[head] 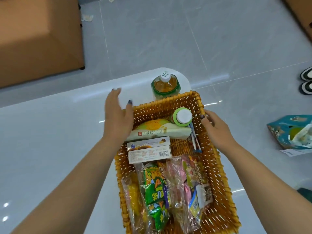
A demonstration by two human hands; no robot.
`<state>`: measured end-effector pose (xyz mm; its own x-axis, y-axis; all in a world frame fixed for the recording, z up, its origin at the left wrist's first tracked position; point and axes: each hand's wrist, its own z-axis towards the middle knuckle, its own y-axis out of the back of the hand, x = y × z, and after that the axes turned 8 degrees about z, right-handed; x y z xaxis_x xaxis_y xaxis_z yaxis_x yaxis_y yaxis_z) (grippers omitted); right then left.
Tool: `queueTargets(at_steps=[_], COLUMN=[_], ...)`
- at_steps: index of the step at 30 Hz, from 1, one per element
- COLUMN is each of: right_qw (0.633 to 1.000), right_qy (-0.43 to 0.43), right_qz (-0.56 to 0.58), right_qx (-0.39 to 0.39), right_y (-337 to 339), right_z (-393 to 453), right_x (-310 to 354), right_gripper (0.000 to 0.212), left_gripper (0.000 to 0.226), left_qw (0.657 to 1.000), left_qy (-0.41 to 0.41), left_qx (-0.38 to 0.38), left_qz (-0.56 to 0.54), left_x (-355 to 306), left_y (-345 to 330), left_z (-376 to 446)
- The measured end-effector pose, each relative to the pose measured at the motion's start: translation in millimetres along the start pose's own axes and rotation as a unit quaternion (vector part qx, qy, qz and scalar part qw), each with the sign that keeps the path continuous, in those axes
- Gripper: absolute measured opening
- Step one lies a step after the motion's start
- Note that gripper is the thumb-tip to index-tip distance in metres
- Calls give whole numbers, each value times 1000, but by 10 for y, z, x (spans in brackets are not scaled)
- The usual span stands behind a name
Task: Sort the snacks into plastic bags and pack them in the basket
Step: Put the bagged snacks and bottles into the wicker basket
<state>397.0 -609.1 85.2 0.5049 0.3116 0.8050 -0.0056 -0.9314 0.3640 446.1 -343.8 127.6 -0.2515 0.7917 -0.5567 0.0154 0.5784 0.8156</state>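
A glossy white table with a rounded far corner fills the lower left of the view. Beyond it lies a floor of large pale grey tiles. A big brown cardboard box stands on the floor at the upper left, with small scraps of paper just beside it. Another cardboard edge shows at the upper right. A pair of dark and white shoes sits at the right edge.

the upper snack box reads "c2"; the lower box bears a barcode.
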Motion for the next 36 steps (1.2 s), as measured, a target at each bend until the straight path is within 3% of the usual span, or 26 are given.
queueTargets(at_steps=[2, 5, 9, 19, 22, 24, 27, 31, 34, 36], right_qw=[1000, 999, 994, 996, 988, 970, 975, 965, 959, 948], right_qy=[3, 25, 60, 22, 62, 159, 212, 92, -33, -40], right_qz=[-7, -44, -90, -80, -15, 3, -44, -202, -169, -174], right_qx=[6, -13, -27, -35, -143, -183, -49, 136, 227, 263], right_y=[-61, -113, -118, -144, -126, -130, -288, -513, -482, -446], right_z=[-48, -12, 19, -7, -220, -524, -959, -973, -723, -605], right_x=[-71, -90, -114, -54, 39, 94, 82, -159, -262, -311], right_gripper=[38, 37, 36, 35, 40, 36, 35, 60, 68, 65], left_gripper=[49, 42, 39, 39, 45, 46, 52, 55, 43, 41], left_qw=[996, 977, 957, 968, 971, 982, 992, 983, 972, 965], left_qy=[75, 194, 258, 218, 211, 123, 30, 118, 174, 179], left_qx=[-35, 0, 15, 31, -53, -123, -42, 108, 156, 188], left_qz=[-16, -86, -131, -118, -95, -76, -113, -94, -9, 37], left_x=[275, 530, 577, 624, 480, 272, -37, -202, -112, -96], left_y=[-1, -134, -247, -200, -160, -107, -199, -495, -697, -782], left_z=[-414, -983, -1188, -1130, -1234, -1407, -1747, -2159, -2304, -2357])
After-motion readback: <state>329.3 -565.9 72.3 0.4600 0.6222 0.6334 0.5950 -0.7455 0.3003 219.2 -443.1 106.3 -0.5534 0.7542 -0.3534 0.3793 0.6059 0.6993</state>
